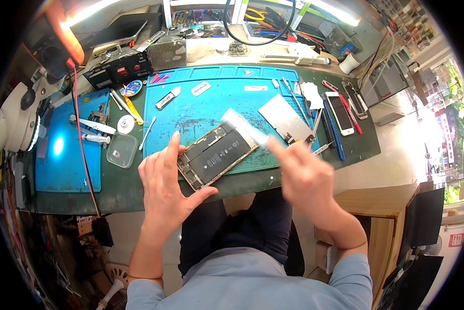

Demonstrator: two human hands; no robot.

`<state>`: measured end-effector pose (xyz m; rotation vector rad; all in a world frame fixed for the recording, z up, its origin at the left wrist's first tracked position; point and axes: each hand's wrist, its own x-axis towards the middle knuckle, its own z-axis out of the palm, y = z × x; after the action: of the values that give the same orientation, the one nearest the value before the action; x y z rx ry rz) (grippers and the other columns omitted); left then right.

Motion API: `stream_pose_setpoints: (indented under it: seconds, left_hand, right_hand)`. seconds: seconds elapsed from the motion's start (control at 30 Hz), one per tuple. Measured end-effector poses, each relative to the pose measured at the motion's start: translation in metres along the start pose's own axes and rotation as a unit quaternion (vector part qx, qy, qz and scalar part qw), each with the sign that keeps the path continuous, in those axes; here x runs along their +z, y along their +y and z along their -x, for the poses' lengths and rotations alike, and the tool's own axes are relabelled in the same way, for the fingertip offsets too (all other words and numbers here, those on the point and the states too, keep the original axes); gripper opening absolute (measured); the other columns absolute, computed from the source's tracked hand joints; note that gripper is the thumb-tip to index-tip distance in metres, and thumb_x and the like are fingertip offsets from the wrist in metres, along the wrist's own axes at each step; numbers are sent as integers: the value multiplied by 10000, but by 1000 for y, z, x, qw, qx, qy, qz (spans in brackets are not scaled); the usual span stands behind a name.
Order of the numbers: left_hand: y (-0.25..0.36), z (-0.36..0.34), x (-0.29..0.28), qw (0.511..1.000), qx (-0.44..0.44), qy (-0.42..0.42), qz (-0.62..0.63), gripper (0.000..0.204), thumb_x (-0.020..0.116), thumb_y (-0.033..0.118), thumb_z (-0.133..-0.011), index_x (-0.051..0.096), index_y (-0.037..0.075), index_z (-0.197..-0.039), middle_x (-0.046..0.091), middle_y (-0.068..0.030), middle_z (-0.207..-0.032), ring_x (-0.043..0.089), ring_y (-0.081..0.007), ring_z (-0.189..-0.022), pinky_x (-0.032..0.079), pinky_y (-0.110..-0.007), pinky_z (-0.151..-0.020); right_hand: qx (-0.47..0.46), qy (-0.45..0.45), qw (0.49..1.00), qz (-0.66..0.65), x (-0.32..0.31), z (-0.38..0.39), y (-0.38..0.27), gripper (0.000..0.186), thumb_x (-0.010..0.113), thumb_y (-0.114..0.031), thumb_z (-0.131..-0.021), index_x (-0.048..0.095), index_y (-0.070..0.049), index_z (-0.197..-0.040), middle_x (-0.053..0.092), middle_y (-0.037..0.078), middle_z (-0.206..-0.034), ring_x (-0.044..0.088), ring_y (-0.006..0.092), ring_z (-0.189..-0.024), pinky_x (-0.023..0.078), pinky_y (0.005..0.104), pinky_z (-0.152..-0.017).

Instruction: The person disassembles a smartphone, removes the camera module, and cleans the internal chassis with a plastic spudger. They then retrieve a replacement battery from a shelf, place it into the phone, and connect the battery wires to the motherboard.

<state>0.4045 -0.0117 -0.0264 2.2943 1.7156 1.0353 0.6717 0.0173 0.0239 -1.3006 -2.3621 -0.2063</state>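
Look at the phone (216,155), open over the mat's (226,95) near edge! Clasped at its left end by the left hand (164,182), thumb and fingers spread. Could twist, or suffer a battery (227,156) scrape, from any jerk of the blurred pale strip (243,127), seemingly pinched in the right hand (307,173). Hemmed in by plate (284,117) rightward, swab (147,133) leftward.

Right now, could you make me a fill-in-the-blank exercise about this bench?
The bare left hand holds an opened rectangular phone whose battery is ____.
The silver rectangular plate lies on a large ____ mat.
The white, dark-screened smartphone lies to that plate's ____.
The clear plastic box lies nearer the ____ hand.
Missing words: black; blue; right; left.
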Motion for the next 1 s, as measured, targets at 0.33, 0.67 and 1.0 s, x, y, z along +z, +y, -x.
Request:
stream_pose_setpoints:
  seconds: [0.33,0.67,1.0]
  left_hand:
    - [-2,-3,-4,998,-16,-5,59,1147,874,468,-638,309,19,-1530,575,-102,-1228,510,-280,-1071,321,-453,-1003]
    - [-9,10,-10,998,-51,-10,32,1248,890,486,-606,234,18,-1560,583,-74,-1179,477,-239,-1038,302,-418,-1031]
    - [-7,8,-10,998,-54,-10,42,1230,883,467,-604,249,17,-1557,583,-68,-1158,481,-241,-1048,296,-424,-1033]
  right_hand:
    - [20,-74,997,0,7,-7,0,448,621,14,-793,675,-85,-1226,518,57,-796,590,232,-597,477,349,-537]
    - [-55,-90,976,-191,5,-14,-5,558,609,51,-760,636,-69,-1304,495,60,-771,556,229,-567,448,346,-491]
    - [-4,-116,979,-165,-6,-7,-6,519,622,76,-754,681,-83,-1245,543,57,-771,585,208,-598,469,331,-518]
